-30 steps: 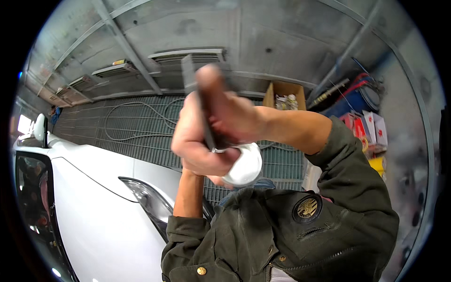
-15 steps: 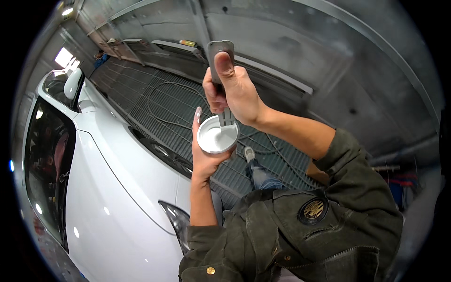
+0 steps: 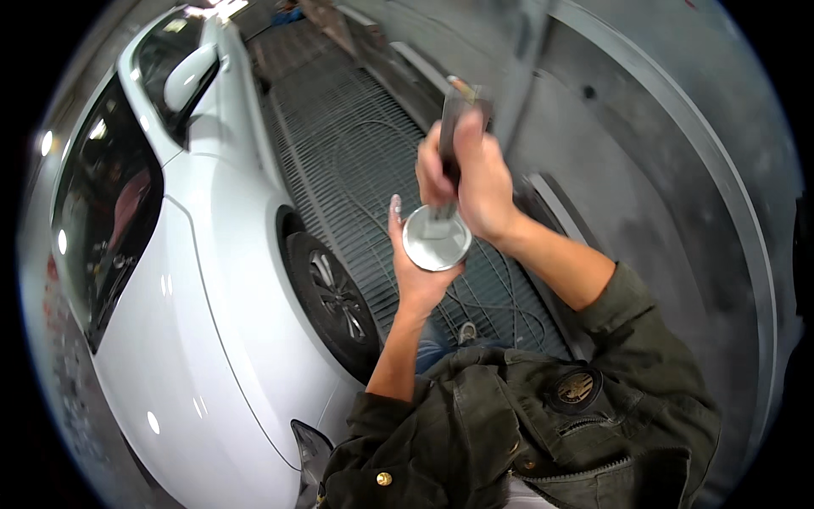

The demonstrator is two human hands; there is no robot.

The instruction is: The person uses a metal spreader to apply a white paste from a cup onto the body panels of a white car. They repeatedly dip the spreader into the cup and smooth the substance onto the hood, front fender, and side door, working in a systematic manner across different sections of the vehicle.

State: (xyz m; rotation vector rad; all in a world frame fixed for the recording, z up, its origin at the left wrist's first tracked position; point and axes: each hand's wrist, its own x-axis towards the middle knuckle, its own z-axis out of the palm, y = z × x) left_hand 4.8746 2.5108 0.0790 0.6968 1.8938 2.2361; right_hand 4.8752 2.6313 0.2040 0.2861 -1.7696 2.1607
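Observation:
My left hand [image 3: 421, 284] is wrapped around a round white cup [image 3: 458, 257] from below and the side, its thumb up along the wall. White liquid, probably paint, shows inside the cup. Above it, my right hand [image 3: 485, 188] grips a flat grey metal stirring stick [image 3: 454, 109], thumb laid along its upper part. The stick's lower end reaches down into the cup. Motion blurs the stick and the right fingers, so its tip in the liquid is hard to make out.
A white car [image 3: 220, 280] fills the left side, its front wheel [image 3: 331, 293] and side mirror [image 3: 188, 78] facing me. Underfoot is a ribbed grating floor [image 3: 352, 140] with a hose or cable lying across it. Grey wall panels [image 3: 661, 195] rise at the right.
My view has turned, and the car's front wheel now shows more fully. Both hands, with cup and stick, appear farther right in the picture. The grip of each hand looks the same.

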